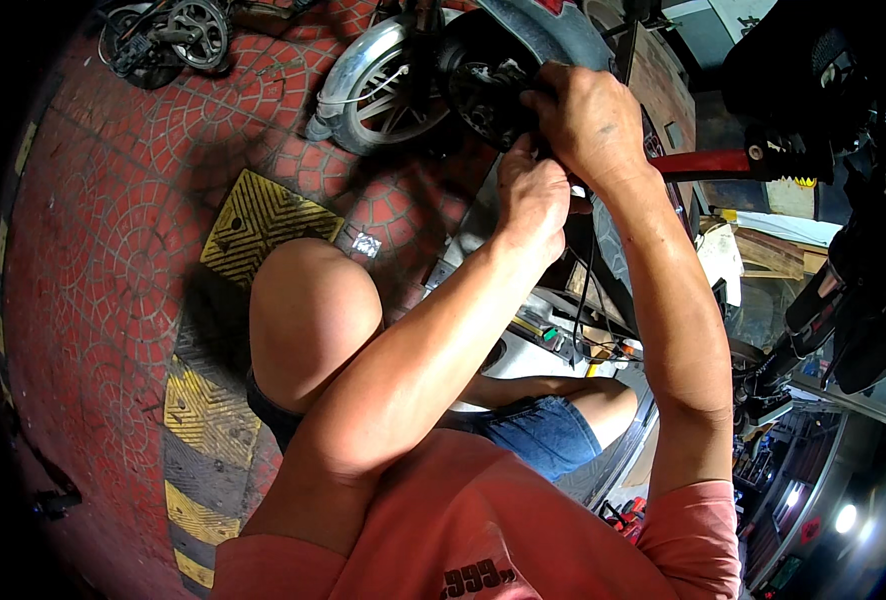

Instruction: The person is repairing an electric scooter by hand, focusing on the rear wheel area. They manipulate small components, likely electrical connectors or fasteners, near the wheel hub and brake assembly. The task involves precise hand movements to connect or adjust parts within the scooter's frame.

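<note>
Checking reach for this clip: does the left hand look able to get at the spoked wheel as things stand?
Probably yes: the left hand looks close to the spoked wheel, with mostly red floor showing between, though it is at the dark assembly and depth is hard to judge.

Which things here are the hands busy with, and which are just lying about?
Busy with:
- left hand and right hand, close together
- dark round part by their fingers

Seemingly lying about:
- yellow-and-black block
- small shiny scrap
</note>
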A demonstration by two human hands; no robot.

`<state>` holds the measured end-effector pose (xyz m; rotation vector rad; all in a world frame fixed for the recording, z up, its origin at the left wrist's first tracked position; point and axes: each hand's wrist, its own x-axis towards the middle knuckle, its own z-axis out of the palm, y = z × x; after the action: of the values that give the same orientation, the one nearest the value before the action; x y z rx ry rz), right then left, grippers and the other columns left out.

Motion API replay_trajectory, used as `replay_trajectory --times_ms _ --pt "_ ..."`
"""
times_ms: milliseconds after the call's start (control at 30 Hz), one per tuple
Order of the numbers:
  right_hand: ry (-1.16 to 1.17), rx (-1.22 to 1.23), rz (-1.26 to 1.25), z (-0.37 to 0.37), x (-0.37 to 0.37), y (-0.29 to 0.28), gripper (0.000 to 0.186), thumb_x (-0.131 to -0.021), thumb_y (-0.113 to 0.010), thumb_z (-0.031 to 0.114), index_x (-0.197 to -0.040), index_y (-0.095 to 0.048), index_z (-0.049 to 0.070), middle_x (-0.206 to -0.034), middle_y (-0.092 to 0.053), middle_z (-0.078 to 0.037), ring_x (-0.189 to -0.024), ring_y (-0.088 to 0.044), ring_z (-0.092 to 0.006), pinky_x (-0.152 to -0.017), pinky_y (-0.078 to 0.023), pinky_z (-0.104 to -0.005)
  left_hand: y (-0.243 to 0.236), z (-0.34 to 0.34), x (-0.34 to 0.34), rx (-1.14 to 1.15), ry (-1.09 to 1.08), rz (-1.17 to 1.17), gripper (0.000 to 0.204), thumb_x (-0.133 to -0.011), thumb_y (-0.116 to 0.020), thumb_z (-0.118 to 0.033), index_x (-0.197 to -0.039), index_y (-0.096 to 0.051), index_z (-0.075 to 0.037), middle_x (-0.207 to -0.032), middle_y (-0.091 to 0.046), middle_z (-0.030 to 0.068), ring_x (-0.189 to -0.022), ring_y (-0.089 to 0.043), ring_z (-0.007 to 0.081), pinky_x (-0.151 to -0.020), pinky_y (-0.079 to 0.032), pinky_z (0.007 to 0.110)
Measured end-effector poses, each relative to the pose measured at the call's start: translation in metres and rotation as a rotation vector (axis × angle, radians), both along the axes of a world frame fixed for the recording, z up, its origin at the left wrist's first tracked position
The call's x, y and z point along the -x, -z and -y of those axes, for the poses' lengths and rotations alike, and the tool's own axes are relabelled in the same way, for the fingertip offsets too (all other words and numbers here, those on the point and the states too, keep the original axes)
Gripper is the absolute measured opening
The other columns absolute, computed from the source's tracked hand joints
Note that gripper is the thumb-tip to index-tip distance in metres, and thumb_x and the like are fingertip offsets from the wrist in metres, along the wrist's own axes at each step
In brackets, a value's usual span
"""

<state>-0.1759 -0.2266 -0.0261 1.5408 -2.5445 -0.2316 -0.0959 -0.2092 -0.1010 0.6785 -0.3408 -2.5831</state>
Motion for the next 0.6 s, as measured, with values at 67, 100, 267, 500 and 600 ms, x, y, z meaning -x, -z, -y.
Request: replay_trajectory --times_ms 67,100,267,500,600 --pt "0.001 -0.006 -0.003 -0.0005 0.0000 0.0014 0.025 -0.096 -0.075 0.033 -0.109 -0.080 0.012 -0.091 -0.079 -0.019 -0.087 -0.078 -0.0408 -0.079 -0.062 -0.0510 0.0001 -0.0002 -0.0004 0.012 -0.005 0.015 0.024 -0.107 -0.061 -0.019 -0.130 -0.064 -0.016 -0.105 -0.073 0.0016 -0.086 -0.071 0.0136 -0.062 -0.060 0.035" --pt "0.002 -0.009 -0.007 -0.0006 -0.0001 0.0008 0.025 -0.097 -0.075 0.033 -0.109 -0.080 0.012 -0.091 -0.079 -0.019 -0.087 -0.078 -0.0409 -0.079 -0.062 -0.0511 0.0010 -0.0003 0.0003 0.015 0.001 0.014 0.024 -0.106 -0.061 -0.018 -0.129 -0.064 -0.016 -0.105 -0.073 0.0015 -0.086 -0.071 0.0136 -0.062 -0.060 0.036" --pt "-0.007 -0.007 0.024 0.0002 0.0020 -0.0030 0.025 -0.094 -0.077 0.031 -0.111 -0.080 0.012 -0.094 -0.079 -0.019 -0.090 -0.077 -0.0415 -0.081 -0.061 -0.0515 0.0008 0.0005 0.0006 0.027 -0.020 -0.012 0.024 -0.104 -0.063 -0.016 -0.128 -0.064 -0.017 -0.103 -0.073 0.0015 -0.086 -0.071 0.0134 -0.062 -0.061 0.037" --pt "-0.001 0.084 0.062 -0.0019 0.0004 -0.0001 0.028 -0.094 -0.076 0.032 -0.109 -0.078 0.008 -0.094 -0.078 -0.025 -0.094 -0.077 -0.0454 -0.084 -0.062 -0.0545 -0.0012 0.0006 -0.0016 0.023 -0.024 -0.015 0.019 -0.102 -0.061 -0.012 -0.121 -0.061 -0.012 -0.109 -0.071 0.0017 -0.089 -0.071 0.0127 -0.055 -0.058 0.033" --pt "0.008 0.033 0.057 -0.0002 -0.0023 -0.0037 0.027 -0.095 -0.076 0.032 -0.107 -0.079 0.008 -0.093 -0.078 -0.025 -0.093 -0.077 -0.0452 -0.084 -0.062 -0.0544 0.0015 0.0007 -0.0003 0.033 -0.026 -0.037 0.021 -0.103 -0.062 -0.012 -0.125 -0.062 -0.013 -0.109 -0.073 0.0032 -0.089 -0.073 0.0142 -0.058 -0.061 0.035"
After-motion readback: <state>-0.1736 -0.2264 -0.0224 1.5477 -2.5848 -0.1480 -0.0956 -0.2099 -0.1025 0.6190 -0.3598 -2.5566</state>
